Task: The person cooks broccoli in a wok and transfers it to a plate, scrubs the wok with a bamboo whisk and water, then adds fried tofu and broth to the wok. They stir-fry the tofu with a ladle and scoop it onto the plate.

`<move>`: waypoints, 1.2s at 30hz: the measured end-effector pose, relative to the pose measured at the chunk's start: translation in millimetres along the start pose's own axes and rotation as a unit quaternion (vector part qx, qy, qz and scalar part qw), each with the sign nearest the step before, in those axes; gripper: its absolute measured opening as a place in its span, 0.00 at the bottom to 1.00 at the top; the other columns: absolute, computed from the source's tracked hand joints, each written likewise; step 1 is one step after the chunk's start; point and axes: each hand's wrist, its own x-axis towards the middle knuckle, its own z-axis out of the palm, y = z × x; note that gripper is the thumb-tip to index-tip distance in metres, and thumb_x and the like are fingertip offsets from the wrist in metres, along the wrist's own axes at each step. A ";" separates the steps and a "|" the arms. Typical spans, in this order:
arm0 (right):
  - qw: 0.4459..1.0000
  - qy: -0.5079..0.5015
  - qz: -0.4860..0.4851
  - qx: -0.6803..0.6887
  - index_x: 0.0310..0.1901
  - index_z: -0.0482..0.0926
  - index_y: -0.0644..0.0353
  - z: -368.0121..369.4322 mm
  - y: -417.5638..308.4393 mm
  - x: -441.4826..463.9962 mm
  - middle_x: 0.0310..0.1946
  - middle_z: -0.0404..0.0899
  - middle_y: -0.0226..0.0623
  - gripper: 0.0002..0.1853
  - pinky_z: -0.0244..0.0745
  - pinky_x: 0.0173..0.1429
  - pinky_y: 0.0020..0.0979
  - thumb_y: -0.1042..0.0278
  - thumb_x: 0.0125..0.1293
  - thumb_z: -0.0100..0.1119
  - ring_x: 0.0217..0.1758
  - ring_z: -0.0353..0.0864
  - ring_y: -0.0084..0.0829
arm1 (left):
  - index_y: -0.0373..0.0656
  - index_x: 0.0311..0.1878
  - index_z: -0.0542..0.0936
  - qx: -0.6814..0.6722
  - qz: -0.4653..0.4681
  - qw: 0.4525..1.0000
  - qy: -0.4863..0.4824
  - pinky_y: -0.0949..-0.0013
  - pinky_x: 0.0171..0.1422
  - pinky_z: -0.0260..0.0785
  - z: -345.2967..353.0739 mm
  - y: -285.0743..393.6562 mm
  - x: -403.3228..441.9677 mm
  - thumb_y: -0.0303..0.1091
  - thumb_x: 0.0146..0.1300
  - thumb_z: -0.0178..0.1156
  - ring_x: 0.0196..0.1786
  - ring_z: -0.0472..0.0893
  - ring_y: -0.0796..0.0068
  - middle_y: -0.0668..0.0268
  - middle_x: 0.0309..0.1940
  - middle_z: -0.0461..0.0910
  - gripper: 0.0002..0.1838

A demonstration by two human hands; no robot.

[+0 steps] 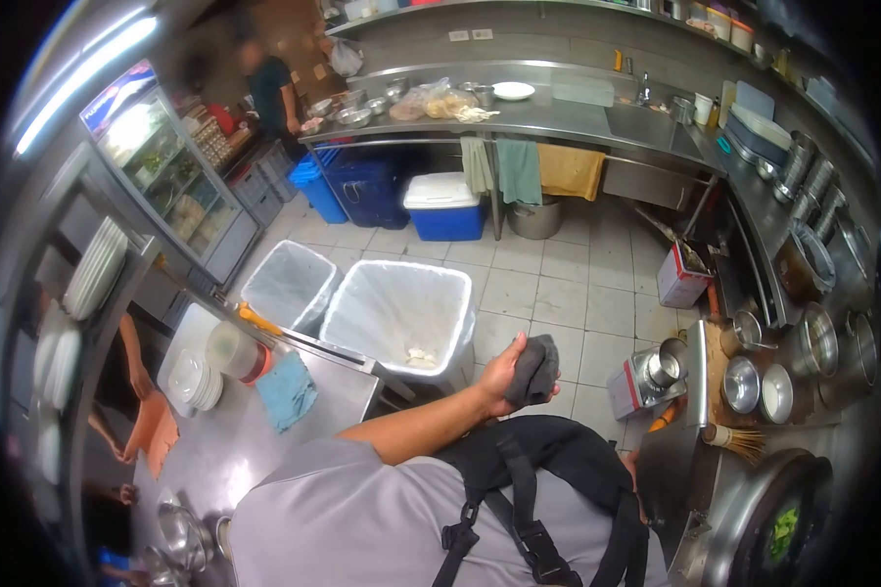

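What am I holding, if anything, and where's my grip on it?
A bunched dark grey cloth, gripped around its left side by your left hand. Anything else held can't be told.

The left hand (504,380) grips a dark cloth (533,370) just right of and nearer than the big bin (362,305), whose liner (440,293) holds pale scraps (420,356). Just left of the big bin sits a smaller bin (289,276). Nearer than the big bin, leftward, a table (340,385) bears stacked plates (191,380) and a blue cloth (287,391). Beyond the big bin, three towels (570,173) hang below a counter (558,114). Well right of the big bin, greens (783,532) lie in a wok (754,533).
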 end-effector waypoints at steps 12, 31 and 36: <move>0.786 -0.395 -0.413 0.237 0.37 0.79 0.68 2.0 -422.4 22.9 0.31 0.80 0.39 0.41 0.76 0.44 0.30 0.27 0.68 0.39 0.36 0.80 0.30 | 0.43 0.50 0.76 -0.020 0.109 0.987 0.115 0.58 0.45 0.77 -61.8 30.1 -86.7 0.63 0.73 0.39 0.40 0.82 0.61 0.59 0.39 0.81 0.31; 0.853 -0.428 -0.135 0.265 0.57 0.76 0.64 57.2 -269.8 61.5 0.45 0.80 0.34 0.27 0.69 0.57 0.26 0.44 0.75 0.46 0.50 0.77 0.24 | 0.41 0.52 0.76 -0.036 0.127 0.970 0.203 0.57 0.44 0.77 -65.0 21.2 -109.8 0.70 0.69 0.39 0.40 0.83 0.56 0.55 0.41 0.80 0.38; 0.858 -0.421 -0.132 0.264 0.56 0.76 0.64 47.6 -270.3 57.1 0.45 0.79 0.34 0.27 0.69 0.58 0.26 0.45 0.75 0.46 0.50 0.77 0.24 | 0.41 0.51 0.76 -0.039 0.122 0.973 0.194 0.57 0.44 0.77 -61.9 18.9 -104.6 0.69 0.69 0.38 0.39 0.83 0.55 0.55 0.40 0.80 0.37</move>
